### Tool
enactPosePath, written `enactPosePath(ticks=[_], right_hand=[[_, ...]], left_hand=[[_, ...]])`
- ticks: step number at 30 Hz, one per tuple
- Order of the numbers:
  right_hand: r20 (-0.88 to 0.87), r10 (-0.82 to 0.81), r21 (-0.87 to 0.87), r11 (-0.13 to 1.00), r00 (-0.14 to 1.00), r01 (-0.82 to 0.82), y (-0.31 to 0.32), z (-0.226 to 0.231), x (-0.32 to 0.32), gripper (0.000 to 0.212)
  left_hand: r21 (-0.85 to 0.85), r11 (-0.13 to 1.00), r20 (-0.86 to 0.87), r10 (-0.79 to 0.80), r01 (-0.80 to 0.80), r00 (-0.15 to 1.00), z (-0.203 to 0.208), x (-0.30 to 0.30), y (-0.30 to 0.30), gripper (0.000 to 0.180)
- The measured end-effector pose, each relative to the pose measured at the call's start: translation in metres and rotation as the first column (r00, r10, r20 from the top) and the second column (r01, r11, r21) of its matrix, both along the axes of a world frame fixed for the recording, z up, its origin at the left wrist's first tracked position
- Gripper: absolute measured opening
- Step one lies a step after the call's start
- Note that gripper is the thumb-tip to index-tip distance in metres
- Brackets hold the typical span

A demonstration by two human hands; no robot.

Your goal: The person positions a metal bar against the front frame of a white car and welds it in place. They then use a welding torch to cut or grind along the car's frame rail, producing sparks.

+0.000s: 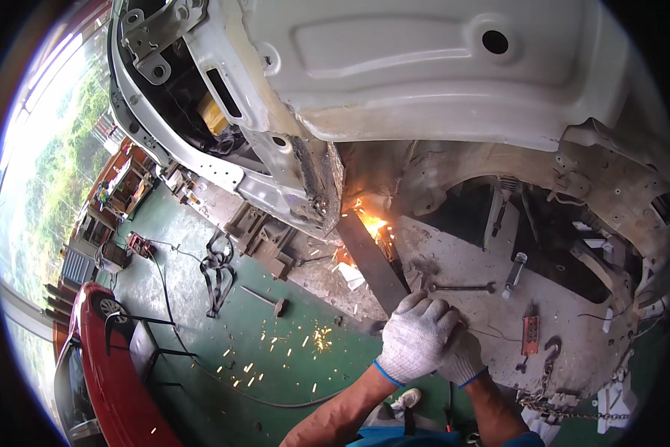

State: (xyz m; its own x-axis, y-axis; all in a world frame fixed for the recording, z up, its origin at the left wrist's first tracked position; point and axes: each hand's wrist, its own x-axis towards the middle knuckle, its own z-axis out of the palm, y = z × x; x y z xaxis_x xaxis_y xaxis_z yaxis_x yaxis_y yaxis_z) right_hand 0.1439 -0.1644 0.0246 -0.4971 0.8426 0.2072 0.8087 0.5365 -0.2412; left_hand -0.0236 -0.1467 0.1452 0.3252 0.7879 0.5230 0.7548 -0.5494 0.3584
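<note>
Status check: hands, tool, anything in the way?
Both gloved hands, left over right, clamped on dark bar. Bar tip at sparking seam under white car body. Path clear.

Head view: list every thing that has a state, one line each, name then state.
left hand: gloved, closed on the tool.
right hand: gloved, closed on the tool beneath the left.
tool: throwing sparks at the car body.
car body: stripped, white panels bare.
hammer: lying on the green floor.

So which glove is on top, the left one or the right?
The left hand is on top. Its white glove with a blue cuff covers most of the right hand, tucked beneath it.
</note>
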Motion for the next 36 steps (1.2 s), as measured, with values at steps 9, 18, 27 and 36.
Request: enactPosePath(ticks=[9, 18, 27, 36], right_hand=[[-0.059, -0.023, -0.095, 0.995, 0.998, 0.018, -0.001, 0.012, -0.002, 0.020], [0.043, -0.015, -0.119, 0.993, 0.999, 0.020, -0.004, 0.021, -0.003, 0.021], [0.042, 0.037, -0.052, 0.998, 0.998, -0.034, -0.001, 0.018, -0.003, 0.016], [-0.018, -0.020, -0.088, 0.996, 1.000, 0.018, -0.001, 0.012, -0.001, 0.025]], left_hand=[[-0.003, 1.000, -0.005, -0.001, 0.001, 1.000, -0.003, 0.000, 0.000, 0.021], [-0.031, 0.999, -0.009, -0.009, 0.009, 1.000, -0.002, 0.000, -0.001, 0.021], [-0.005, 1.000, -0.008, 0.003, -0.003, 1.000, -0.002, 0.000, 0.000, 0.020], [0.006, 1.000, 0.001, -0.004, 0.004, 1.000, -0.002, 0.000, 0.001, 0.018]])
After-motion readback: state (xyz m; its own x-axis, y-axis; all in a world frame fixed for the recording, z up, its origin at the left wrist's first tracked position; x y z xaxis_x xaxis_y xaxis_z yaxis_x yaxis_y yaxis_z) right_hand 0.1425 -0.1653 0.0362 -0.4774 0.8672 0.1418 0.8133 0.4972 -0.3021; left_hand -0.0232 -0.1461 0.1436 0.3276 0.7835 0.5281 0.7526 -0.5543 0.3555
